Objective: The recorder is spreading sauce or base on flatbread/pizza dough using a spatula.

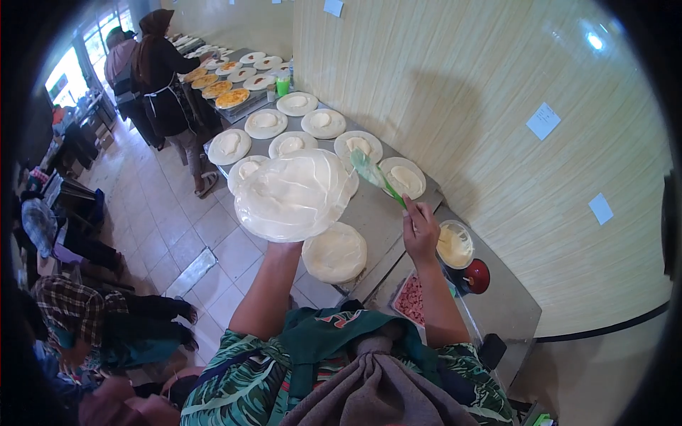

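A round flat base coated in pale cream rests raised on my left hand, which is mostly hidden beneath it. In my right hand is the green handle of a spatula; its cream-smeared blade points up and left, just right of the raised base. A thick round stack with a creamy top lies on the metal table below. Several round bases, each with a dollop of cream in the middle, are laid out behind. Near my right wrist stands a tub of pale yellow cream.
By my right forearm are a container of chopped pink filling and a red bowl. A co-worker in black reaches over topped rounds on the far table. Other people are on the left. A wall borders the right side.
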Action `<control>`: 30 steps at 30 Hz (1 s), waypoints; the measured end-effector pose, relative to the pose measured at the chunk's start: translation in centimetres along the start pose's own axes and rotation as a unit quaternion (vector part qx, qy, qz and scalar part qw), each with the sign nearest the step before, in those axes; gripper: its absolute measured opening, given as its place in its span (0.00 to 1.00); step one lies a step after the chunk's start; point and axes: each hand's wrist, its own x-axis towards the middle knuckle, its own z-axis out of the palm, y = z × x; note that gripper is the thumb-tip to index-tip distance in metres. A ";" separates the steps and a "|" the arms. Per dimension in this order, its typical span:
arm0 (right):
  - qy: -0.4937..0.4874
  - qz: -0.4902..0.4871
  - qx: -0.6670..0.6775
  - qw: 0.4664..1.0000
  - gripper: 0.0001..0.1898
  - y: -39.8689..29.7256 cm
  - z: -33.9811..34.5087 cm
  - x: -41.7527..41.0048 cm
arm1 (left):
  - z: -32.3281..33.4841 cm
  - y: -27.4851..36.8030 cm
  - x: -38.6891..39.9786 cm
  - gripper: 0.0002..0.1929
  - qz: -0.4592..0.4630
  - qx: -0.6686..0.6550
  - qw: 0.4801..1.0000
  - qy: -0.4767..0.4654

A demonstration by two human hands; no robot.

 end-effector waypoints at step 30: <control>-0.131 0.136 0.106 0.976 0.22 -6.9 -6.5 -9.3 | -6.3 -10.6 3.6 0.29 -0.271 -0.227 0.935 0.013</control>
